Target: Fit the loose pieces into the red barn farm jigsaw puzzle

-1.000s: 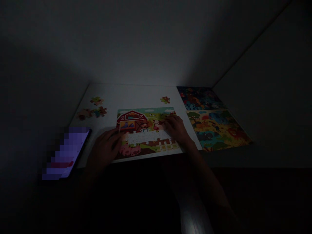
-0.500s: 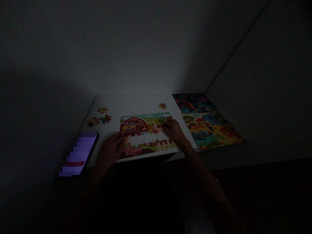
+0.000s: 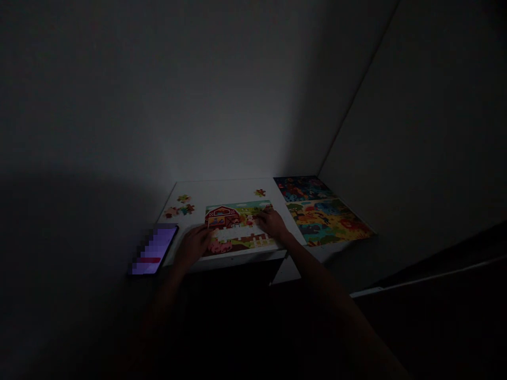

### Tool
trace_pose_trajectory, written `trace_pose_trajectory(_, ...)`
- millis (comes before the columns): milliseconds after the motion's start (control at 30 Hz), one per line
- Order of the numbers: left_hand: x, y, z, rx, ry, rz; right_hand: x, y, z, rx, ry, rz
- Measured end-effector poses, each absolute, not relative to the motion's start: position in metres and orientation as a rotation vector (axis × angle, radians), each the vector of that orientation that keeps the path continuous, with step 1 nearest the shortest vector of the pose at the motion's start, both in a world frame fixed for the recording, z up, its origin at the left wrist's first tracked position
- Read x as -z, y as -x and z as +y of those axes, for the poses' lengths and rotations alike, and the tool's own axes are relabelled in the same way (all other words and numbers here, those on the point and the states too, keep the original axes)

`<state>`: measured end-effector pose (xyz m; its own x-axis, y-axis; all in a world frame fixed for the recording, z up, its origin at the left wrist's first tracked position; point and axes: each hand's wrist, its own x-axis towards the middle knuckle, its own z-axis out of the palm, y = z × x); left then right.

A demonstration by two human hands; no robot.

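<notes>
A farm jigsaw puzzle (image 3: 224, 212) with a red barn lies on the white table, and a white gap runs across its lower middle. My left hand (image 3: 194, 244) rests at the puzzle's left edge, its fingers stretched out and nothing visible in them. Over the right part of the picture, my right hand (image 3: 272, 224) has its fingers bent and drawn together on a puzzle piece, which they largely hide. Several loose puzzle pieces (image 3: 186, 209) lie left of the puzzle. Another loose piece (image 3: 260, 193) sits behind it.
A lit phone or tablet (image 3: 156, 250) lies at the table's left front edge. To the right are a dark sea-life picture (image 3: 303, 188) and a safari animal picture (image 3: 327, 219). A wall (image 3: 229, 116) rises behind the white table (image 3: 217, 188). The room is dim.
The camera view has shifted, so the table appears lower and smaller. Both hands stay at about the same places on the puzzle; the loose pieces have not moved.
</notes>
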<state>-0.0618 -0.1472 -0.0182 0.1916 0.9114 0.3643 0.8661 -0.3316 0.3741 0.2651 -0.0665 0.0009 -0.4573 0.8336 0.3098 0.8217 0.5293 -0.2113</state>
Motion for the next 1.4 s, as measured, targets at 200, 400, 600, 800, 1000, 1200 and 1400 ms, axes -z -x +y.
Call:
trace_pose_trajectory(200,0.016,0.06,-0.148,-0.831,-2.365,1.778,-0.006,-0.262,-0.073,0.017,1.412,-2.435)
trace_pose_trajectory(400,0.014,0.058,-0.151,-0.843,-2.36,1.783,-0.011,-0.264,-0.068,-0.027,1.427,-2.47)
trace_pose_trajectory(600,0.019,0.059,-0.152,-0.856,-2.345,1.756,-0.006,-0.269,-0.059,-0.101,1.383,-2.493)
trace_pose_trajectory(800,0.027,0.062,-0.15,-0.831,-2.4,1.739,0.018,-0.279,-0.05,-0.211,1.294,-2.352)
trace_pose_trajectory(1000,0.026,0.061,-0.153,-0.82,-2.373,1.774,0.009,-0.282,-0.043,-0.406,1.331,-2.344)
trace_pose_trajectory(1200,0.023,0.061,-0.154,-0.779,-2.368,1.765,-0.017,-0.29,-0.004,-0.856,1.407,-2.265)
trace_pose_trajectory(1400,0.031,0.067,-0.152,-0.793,-2.376,1.799,-0.02,-0.288,0.068,-0.463,1.573,-1.813)
